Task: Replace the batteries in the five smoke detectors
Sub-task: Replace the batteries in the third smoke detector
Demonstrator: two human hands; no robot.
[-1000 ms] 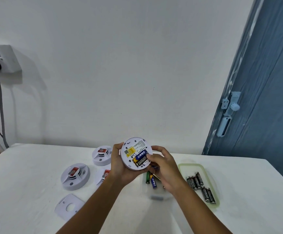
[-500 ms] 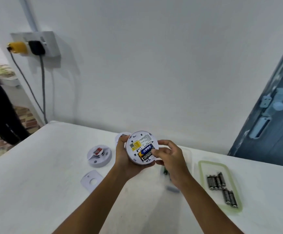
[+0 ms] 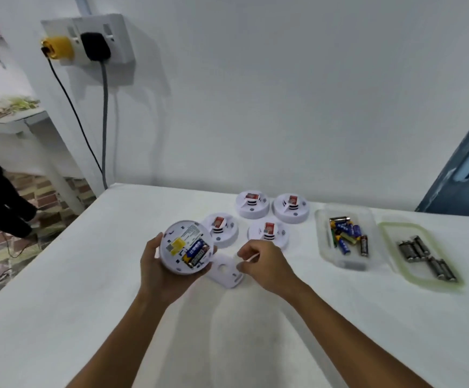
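Bright, even, diffuse light fills the scene, with only soft grey shadows of the forearms on the white tabletop (image 3: 59, 275) and no glare. Wide-angle distortion bends the edges; the left margin and the blue-grey door (image 3: 468, 175) are smeared by motion blur.

Matt white plastic detector (image 3: 186, 247), clear glossy plastic tub (image 3: 322, 247), smooth matt tabletop (image 3: 87, 289)

Left hand (image 3: 160, 271) cupped upward; right hand (image 3: 264, 261) hovers, fingers (image 3: 248, 252) curled.

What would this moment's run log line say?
left hand: holds smoke detector, batteries in | right hand: grasping cover plate on table | four detectors waiting
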